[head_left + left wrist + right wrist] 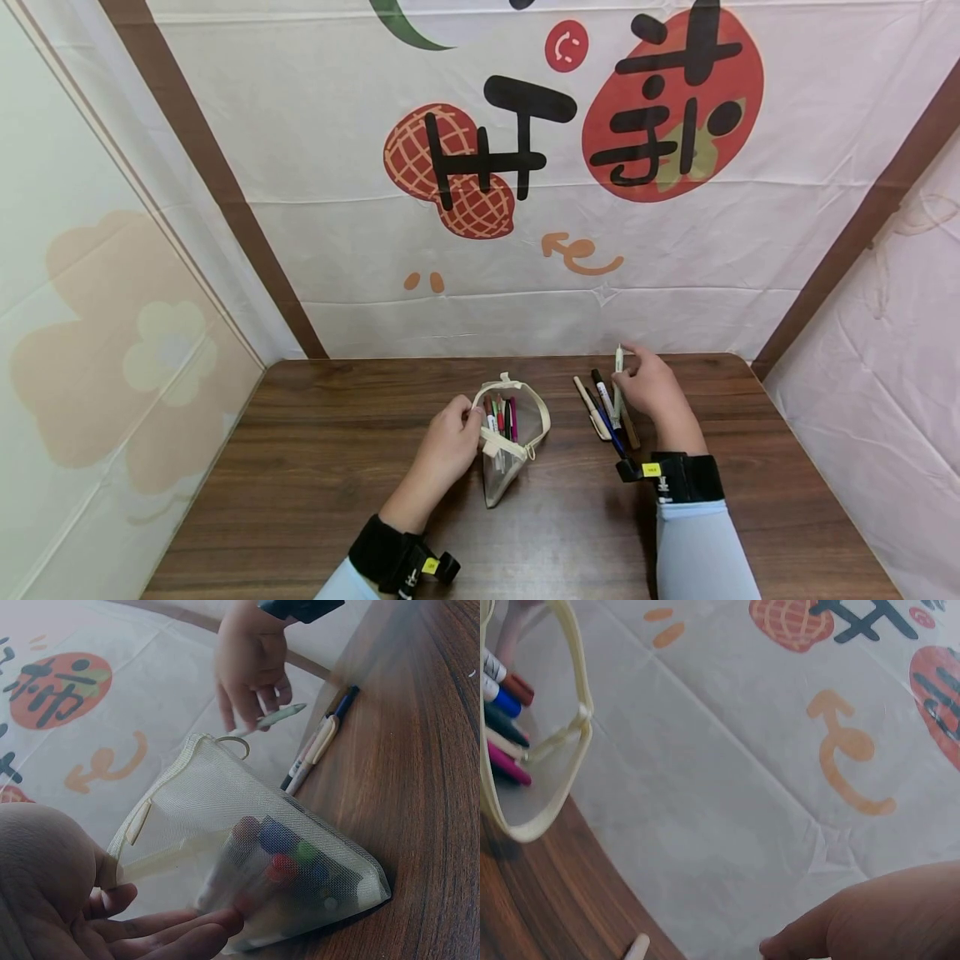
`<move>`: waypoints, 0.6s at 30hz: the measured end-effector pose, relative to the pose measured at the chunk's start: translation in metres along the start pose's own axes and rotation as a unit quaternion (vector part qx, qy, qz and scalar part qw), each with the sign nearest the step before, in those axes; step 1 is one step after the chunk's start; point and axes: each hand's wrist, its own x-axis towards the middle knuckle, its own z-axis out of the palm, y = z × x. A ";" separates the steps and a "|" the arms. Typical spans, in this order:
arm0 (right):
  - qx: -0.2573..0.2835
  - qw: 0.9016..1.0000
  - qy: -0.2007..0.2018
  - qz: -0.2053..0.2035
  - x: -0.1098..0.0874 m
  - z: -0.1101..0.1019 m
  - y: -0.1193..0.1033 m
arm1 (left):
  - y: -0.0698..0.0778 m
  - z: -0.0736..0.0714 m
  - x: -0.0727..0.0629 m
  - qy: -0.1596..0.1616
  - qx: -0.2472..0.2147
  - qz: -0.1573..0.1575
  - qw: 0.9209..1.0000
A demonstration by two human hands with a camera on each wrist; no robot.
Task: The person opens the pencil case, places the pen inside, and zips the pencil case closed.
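A see-through mesh pencil pouch [510, 467] with a cream zip edge stands with its mouth spread wide, several markers [502, 417] inside. My left hand [448, 437] pinches the pouch's left rim; the left wrist view shows thumb and index at the edge, other fingers along the mesh. To the right, my right hand [651, 385] pinches a pale pen [281, 715], raised off the table in the left wrist view. Beside that hand several pens lie on the table, among them a cream pen [592, 408] and a blue one [346, 701]. The right wrist view shows only part of my right hand [892, 919].
The brown wooden table [337, 467] ends at a white printed curtain [480, 325] behind the pens. More pale cloth [885, 350] hangs on the right, and a light panel with a flower print [135, 358] stands on the left.
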 end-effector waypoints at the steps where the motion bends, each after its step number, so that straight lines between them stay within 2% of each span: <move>1: 0.009 1.000 0.002 -0.005 0.000 0.000 -0.002 | 0.000 0.000 0.000 0.000 0.000 0.002 1.000; 9: 0.065 0.998 0.006 -0.022 -0.007 0.004 -0.018 | -0.001 0.001 0.001 -0.004 -0.002 0.001 1.000; 18: 0.144 0.988 -0.011 -0.052 -0.009 0.029 -0.042 | -0.001 0.001 0.001 -0.008 -0.006 -0.005 1.000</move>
